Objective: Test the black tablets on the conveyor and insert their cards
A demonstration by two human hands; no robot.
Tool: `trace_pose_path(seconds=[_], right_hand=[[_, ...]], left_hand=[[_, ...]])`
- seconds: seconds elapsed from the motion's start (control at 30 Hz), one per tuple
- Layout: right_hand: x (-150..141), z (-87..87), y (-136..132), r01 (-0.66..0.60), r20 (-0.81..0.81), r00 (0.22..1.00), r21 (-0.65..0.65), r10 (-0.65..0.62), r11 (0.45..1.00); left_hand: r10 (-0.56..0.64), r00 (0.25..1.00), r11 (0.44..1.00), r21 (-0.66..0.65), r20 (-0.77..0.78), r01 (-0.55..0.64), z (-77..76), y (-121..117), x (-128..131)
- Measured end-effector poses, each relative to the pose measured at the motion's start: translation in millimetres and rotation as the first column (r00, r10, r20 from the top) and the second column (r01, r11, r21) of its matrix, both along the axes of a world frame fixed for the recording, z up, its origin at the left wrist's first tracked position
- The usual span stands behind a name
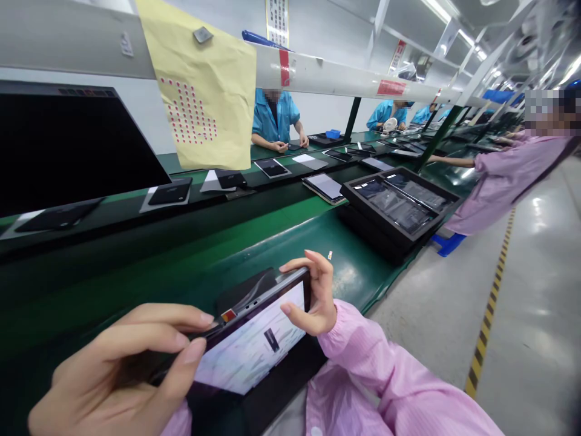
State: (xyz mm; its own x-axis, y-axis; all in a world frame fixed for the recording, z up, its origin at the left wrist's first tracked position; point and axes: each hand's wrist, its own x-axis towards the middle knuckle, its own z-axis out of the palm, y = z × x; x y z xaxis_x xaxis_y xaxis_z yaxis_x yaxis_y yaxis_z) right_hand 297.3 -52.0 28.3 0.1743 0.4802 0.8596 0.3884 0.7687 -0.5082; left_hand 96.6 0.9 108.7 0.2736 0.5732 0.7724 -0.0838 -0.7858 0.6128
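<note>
A tablet (254, 345) with a lit screen is tilted in front of me, one long edge up. My right hand (313, 297) grips its far end, thumb over the screen and fingers bent behind the top edge. At the near upper corner, the thumb and fingers of my left hand (136, 357) are pinched together on the edge. Beside those fingertips a small red-orange piece (229, 315) sits at the edge; its kind is unclear. A dark, shiny flat item (247, 289) lies behind the tablet, partly hidden by it.
A black tray (399, 200) holding wrapped tablets stands at the right of the green bench (272, 245). Beyond runs a line with several tablets (170, 192) on white sheets. A monitor (77, 145) and yellow paper (204, 91) hang at left. Co-workers (276, 121) sit opposite and to the right.
</note>
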Motion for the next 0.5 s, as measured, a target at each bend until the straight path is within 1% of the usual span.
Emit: trace_pose_path(seconds=[0.07,0.13,0.2,0.23,0.27,0.33,0.37,0.4,0.43,0.5], right_hand=[[-1,-2.2,0,0.013,0.005,1.0,-0.011,-0.013,1.0],[1,-3.5,0,0.016,0.018,1.0,-0.04,-0.016,0.999],[6,0.8,-2,0.028,0.053,0.998,-0.035,-0.026,0.999],[9,6.6,-4,0.049,0.067,0.997,-0.015,-0.047,0.999],[13,15.4,-7,0.084,0.075,0.994,0.015,-0.085,0.996],[20,40.8,-14,0.175,0.12,0.976,0.069,-0.182,0.982],[21,56.1,-18,0.198,0.192,0.959,0.083,-0.21,0.977],[21,71.9,-21,0.198,0.306,0.927,0.087,-0.215,0.976],[20,86.8,-24,0.187,0.445,0.872,0.087,-0.206,0.979],[12,110.3,-25,0.153,0.693,0.701,0.084,-0.167,0.985]], left_hand=[[-0.036,0.999,0.999,0.036,0.003,0.036,4.8,-1,3],[-0.041,0.999,0.998,0.05,0.011,0.04,9.9,-3,6],[-0.025,1.0,0.998,0.05,0.017,0.025,13.3,-5,8],[-0.013,1.0,0.999,0.043,0.018,0.012,13.8,-6,8],[-0.005,1.0,0.999,0.039,0.016,0.005,13.5,-7,8],[0.009,1.0,1.0,0.029,0.003,-0.009,10.5,-7,7],[0.011,1.0,0.999,0.032,-0.004,-0.011,8.4,-7,6],[0.013,1.0,0.999,0.037,-0.014,-0.013,6.0,-7,5],[0.017,1.0,0.999,0.047,-0.021,-0.016,3.9,-7,3],[0.035,0.999,0.997,0.073,-0.025,-0.034,1.3,-7,1]])
